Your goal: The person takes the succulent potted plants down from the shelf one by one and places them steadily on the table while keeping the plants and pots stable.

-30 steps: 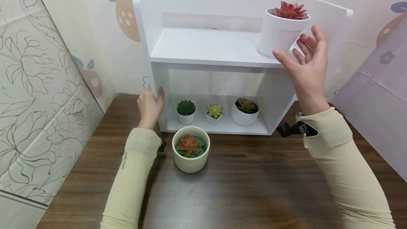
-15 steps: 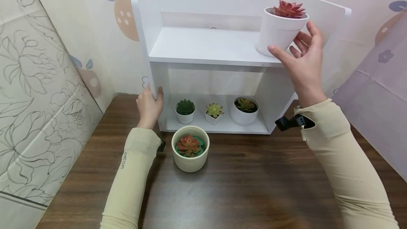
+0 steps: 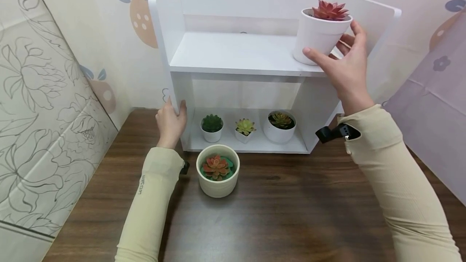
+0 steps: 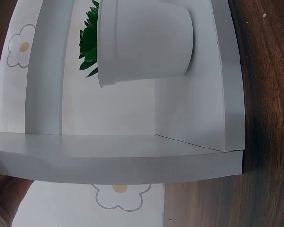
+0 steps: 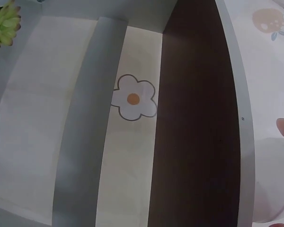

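My left hand (image 3: 171, 122) grips the left side panel (image 3: 161, 39) of a white two-tier shelf, thumb inside and fingers outside; the left wrist view catches only parts of it at the left edge. On the upper tier's right end stands a white flowerpot (image 3: 316, 37) with a red succulent (image 3: 330, 10). My right hand (image 3: 347, 68) holds this pot from the right, its thumb against the front and the fingers around the far side, partly hidden. The right wrist view cuts off most of the hand and shows the pot (image 5: 272, 182) at its right edge.
Along the lower tier stand a dark green succulent (image 3: 212, 123), a yellow-green one (image 3: 245, 126) and a wider white pot (image 3: 279, 134). A cream pot (image 3: 218, 187) with an orange-red succulent stands on the brown wooden table (image 3: 284, 209) before the shelf. Patterned wall coverings lie behind.
My right hand has moved left toward the white flowerpot, and its thumb and fingers have closed around it. The left hand stays on the side panel; the pots have not visibly moved.
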Action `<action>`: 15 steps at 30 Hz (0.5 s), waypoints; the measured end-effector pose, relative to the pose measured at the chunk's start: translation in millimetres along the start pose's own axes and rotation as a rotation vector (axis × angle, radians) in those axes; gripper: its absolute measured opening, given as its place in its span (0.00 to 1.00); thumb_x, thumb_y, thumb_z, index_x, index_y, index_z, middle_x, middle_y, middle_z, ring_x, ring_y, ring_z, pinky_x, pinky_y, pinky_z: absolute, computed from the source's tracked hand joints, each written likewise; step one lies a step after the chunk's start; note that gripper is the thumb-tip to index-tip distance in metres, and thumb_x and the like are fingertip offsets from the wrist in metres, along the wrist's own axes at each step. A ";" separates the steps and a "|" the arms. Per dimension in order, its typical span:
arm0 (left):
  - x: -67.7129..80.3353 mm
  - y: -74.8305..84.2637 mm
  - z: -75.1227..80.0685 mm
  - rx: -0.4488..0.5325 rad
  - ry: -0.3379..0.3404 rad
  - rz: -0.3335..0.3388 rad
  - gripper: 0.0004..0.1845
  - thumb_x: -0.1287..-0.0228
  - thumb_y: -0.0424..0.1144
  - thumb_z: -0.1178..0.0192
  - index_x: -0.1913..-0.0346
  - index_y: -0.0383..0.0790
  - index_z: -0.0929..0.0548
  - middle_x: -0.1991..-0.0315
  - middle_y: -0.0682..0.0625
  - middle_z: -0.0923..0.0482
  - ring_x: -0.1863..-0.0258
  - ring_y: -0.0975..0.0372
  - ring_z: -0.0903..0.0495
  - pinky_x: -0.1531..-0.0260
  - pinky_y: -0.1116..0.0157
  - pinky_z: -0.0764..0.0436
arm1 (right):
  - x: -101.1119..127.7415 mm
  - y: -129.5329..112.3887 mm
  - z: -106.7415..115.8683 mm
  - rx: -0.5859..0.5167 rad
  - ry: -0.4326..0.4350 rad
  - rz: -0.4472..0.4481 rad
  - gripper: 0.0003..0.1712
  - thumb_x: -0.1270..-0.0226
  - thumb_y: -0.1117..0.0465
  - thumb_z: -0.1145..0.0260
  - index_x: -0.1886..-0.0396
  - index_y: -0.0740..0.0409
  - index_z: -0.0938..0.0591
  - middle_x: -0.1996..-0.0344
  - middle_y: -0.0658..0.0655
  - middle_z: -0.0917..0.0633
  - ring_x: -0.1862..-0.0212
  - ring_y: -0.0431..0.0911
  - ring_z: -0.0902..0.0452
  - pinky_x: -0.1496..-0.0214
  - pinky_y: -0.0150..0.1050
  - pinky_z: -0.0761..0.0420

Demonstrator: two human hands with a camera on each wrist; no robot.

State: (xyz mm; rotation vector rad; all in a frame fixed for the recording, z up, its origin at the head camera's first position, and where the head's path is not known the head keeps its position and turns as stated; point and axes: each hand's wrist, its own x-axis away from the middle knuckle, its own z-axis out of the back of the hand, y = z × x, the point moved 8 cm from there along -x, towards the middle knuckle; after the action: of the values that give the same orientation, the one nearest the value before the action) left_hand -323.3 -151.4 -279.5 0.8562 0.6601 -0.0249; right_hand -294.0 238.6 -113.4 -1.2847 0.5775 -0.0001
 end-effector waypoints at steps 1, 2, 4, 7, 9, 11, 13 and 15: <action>0.2 -0.2 0.4 0.001 0.000 0.002 0.18 0.32 0.41 0.47 0.51 0.28 0.23 0.55 0.30 0.19 0.55 0.38 0.19 0.53 0.43 0.26 | -0.5 -0.3 -0.2 0.032 0.000 -0.002 0.60 0.54 0.60 0.22 0.26 0.43 0.50 0.35 0.51 0.39 0.29 0.45 0.42 0.29 0.37 0.40; 0.2 -0.3 1.0 0.002 0.000 0.004 0.18 0.32 0.42 0.47 0.51 0.28 0.23 0.55 0.30 0.19 0.55 0.38 0.19 0.53 0.43 0.25 | -0.9 -0.8 -0.6 0.058 0.001 -0.007 0.60 0.54 0.59 0.22 0.26 0.42 0.50 0.35 0.51 0.39 0.29 0.45 0.42 0.29 0.37 0.40; 0.4 -0.5 2.1 0.001 0.002 0.005 0.18 0.32 0.42 0.47 0.51 0.28 0.23 0.55 0.30 0.19 0.55 0.37 0.19 0.54 0.43 0.25 | -2.0 -1.7 -1.4 0.122 0.004 -0.013 0.60 0.53 0.56 0.23 0.26 0.41 0.51 0.34 0.51 0.39 0.29 0.45 0.42 0.29 0.36 0.41; 0.4 -1.0 3.4 -0.001 0.006 0.004 0.18 0.32 0.42 0.46 0.52 0.28 0.23 0.56 0.30 0.18 0.56 0.37 0.19 0.55 0.43 0.25 | -3.9 -2.9 -3.2 0.159 0.004 -0.022 0.60 0.54 0.54 0.23 0.26 0.39 0.51 0.33 0.50 0.39 0.29 0.45 0.42 0.29 0.35 0.42; 0.4 -1.3 4.3 -0.002 0.008 0.003 0.18 0.32 0.42 0.46 0.52 0.27 0.23 0.56 0.30 0.18 0.56 0.37 0.19 0.55 0.43 0.25 | -5.0 -3.1 -4.5 0.173 0.002 -0.031 0.60 0.54 0.53 0.22 0.26 0.39 0.51 0.33 0.49 0.39 0.29 0.45 0.43 0.29 0.35 0.42; 0.4 -1.6 4.7 -0.001 0.007 0.000 0.18 0.32 0.41 0.46 0.52 0.27 0.23 0.56 0.30 0.18 0.56 0.37 0.19 0.55 0.43 0.25 | -6.1 -2.9 -5.9 0.183 -0.001 -0.037 0.60 0.54 0.52 0.22 0.27 0.38 0.51 0.34 0.48 0.40 0.30 0.44 0.43 0.30 0.35 0.42; 0.4 -1.8 4.9 0.003 0.006 -0.002 0.18 0.32 0.41 0.46 0.52 0.27 0.23 0.56 0.30 0.18 0.56 0.37 0.19 0.55 0.43 0.25 | -7.1 -2.9 -7.4 0.191 -0.003 -0.039 0.60 0.54 0.52 0.22 0.27 0.38 0.50 0.34 0.47 0.39 0.31 0.43 0.42 0.30 0.34 0.42; 0.6 -2.0 5.1 0.005 0.003 -0.004 0.18 0.32 0.41 0.46 0.52 0.26 0.23 0.56 0.30 0.18 0.56 0.38 0.19 0.54 0.44 0.25 | -8.1 -2.9 -8.9 0.192 -0.003 -0.038 0.59 0.55 0.52 0.22 0.28 0.38 0.50 0.34 0.47 0.38 0.33 0.42 0.41 0.32 0.33 0.41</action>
State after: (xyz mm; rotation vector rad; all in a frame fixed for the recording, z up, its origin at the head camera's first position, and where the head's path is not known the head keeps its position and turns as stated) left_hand -320.7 -156.1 -278.9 0.8603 0.6646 -0.0289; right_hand -303.7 232.2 -109.0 -1.1085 0.5373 -0.0830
